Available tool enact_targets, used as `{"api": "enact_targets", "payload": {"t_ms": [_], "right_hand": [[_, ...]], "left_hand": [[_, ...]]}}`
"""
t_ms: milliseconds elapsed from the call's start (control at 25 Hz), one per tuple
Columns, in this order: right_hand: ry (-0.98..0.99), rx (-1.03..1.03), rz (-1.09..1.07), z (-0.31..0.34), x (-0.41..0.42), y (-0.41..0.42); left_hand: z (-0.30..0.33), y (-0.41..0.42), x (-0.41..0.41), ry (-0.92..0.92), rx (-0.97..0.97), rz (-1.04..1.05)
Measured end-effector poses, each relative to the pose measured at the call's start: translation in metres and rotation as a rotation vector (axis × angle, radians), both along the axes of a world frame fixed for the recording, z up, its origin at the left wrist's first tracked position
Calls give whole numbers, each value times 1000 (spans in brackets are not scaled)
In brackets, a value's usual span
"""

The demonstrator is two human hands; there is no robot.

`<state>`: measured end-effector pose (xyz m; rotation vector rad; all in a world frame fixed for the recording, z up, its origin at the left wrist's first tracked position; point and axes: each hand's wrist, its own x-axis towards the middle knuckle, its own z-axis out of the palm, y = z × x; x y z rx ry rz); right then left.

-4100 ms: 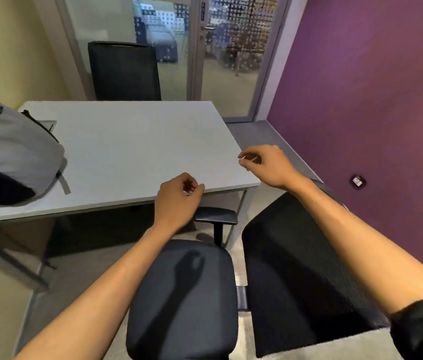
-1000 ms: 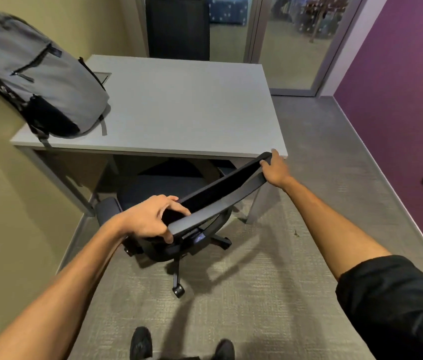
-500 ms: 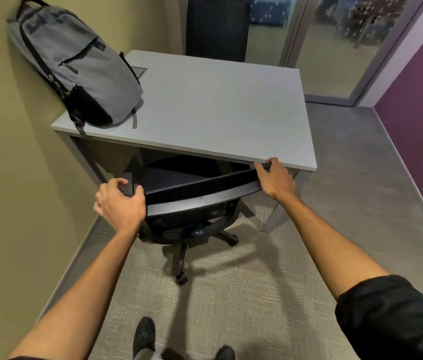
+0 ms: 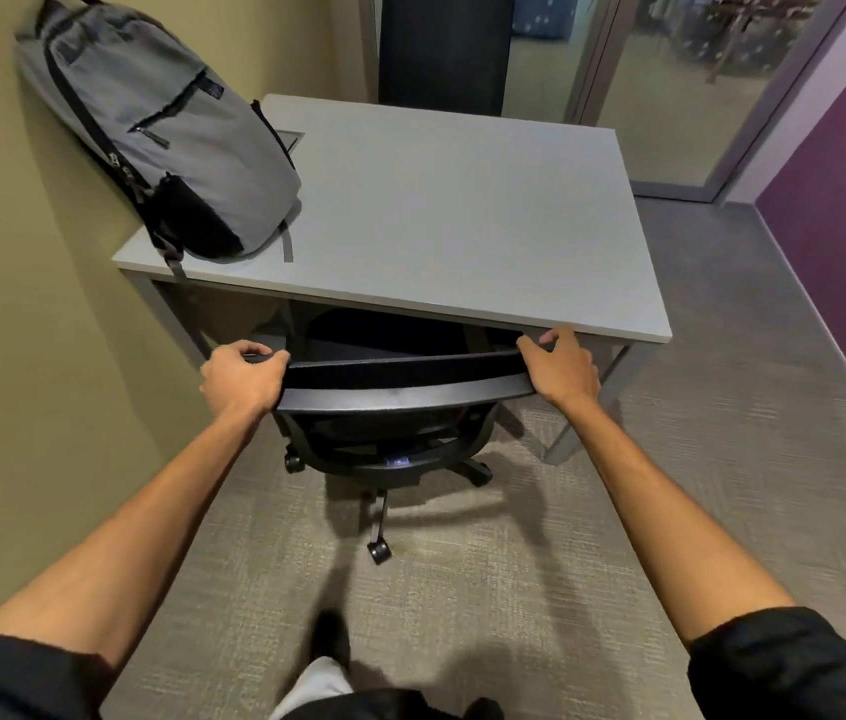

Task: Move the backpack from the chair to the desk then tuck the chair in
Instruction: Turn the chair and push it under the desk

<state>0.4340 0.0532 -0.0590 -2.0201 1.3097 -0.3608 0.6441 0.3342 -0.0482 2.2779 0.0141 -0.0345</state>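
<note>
A grey and black backpack (image 4: 171, 142) stands on the left near corner of the light grey desk (image 4: 462, 215), leaning against the yellow wall. The black office chair (image 4: 400, 387) faces the desk with its seat under the desktop and its backrest top just in front of the near edge. My left hand (image 4: 241, 379) grips the left end of the backrest top. My right hand (image 4: 558, 371) grips the right end, close to the desk edge.
A second black chair (image 4: 441, 49) stands at the desk's far side before a glass partition and door (image 4: 696, 80). A purple wall (image 4: 841, 189) runs along the right. Grey carpet (image 4: 462, 589) covers the floor, with my foot (image 4: 327, 646) below the chair's castors.
The chair has rolled further under the desk and its backrest has squared up to the desk edge. Both hands stayed on the backrest top.
</note>
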Motion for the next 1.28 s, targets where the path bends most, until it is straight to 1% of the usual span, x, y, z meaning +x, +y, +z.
{"api": "enact_targets", "payload": {"t_ms": [320, 640, 800, 1080, 1280], "right_hand": [[-66, 16, -135, 8, 51, 18], [-40, -19, -220, 9, 94, 33], [-19, -50, -215, 8, 106, 29], [28, -23, -174, 14, 113, 10], [14, -37, -199, 13, 115, 10]], "left_hand": [[2, -15, 78, 2, 6, -204], [8, -32, 150, -5, 38, -379], [9, -41, 170, 1, 61, -386], [10, -59, 176, -21, 54, -394], [7, -58, 179, -16, 75, -385]]}}
